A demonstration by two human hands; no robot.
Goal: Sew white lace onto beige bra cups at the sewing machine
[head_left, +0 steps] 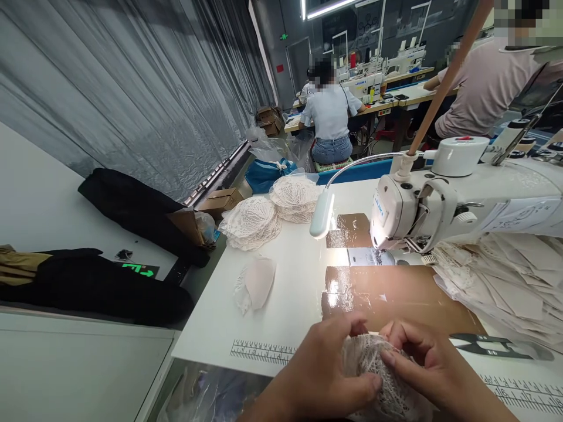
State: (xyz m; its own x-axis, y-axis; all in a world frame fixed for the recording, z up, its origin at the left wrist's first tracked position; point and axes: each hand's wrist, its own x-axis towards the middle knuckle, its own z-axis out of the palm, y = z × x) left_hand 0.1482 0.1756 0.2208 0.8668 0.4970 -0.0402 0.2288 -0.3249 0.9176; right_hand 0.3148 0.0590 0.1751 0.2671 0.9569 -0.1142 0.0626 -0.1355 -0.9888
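Both hands hold a cream lace piece (389, 381) at the front edge of the sewing table (211, 328). My left hand (323, 363) grips its left side, thumb on top and fingers curled behind. My right hand (420, 357) pinches its upper edge between thumb and fingers. Beyond them stands a white sewing machine (444, 199) with its lamp (323, 214) lit. Left of the machine lies a single lace-and-fabric piece (259, 284). Black thread snips (492, 346) rest beside my right hand.
Two stacks of round lace pieces, a left stack (250, 223) and a right stack (294, 196), sit at the table's far left. Cut fabric pieces (514, 281) are heaped on the right. Co-workers sit ahead, including a person in a white shirt (329, 111). Grey curtains (132, 88) hang left.
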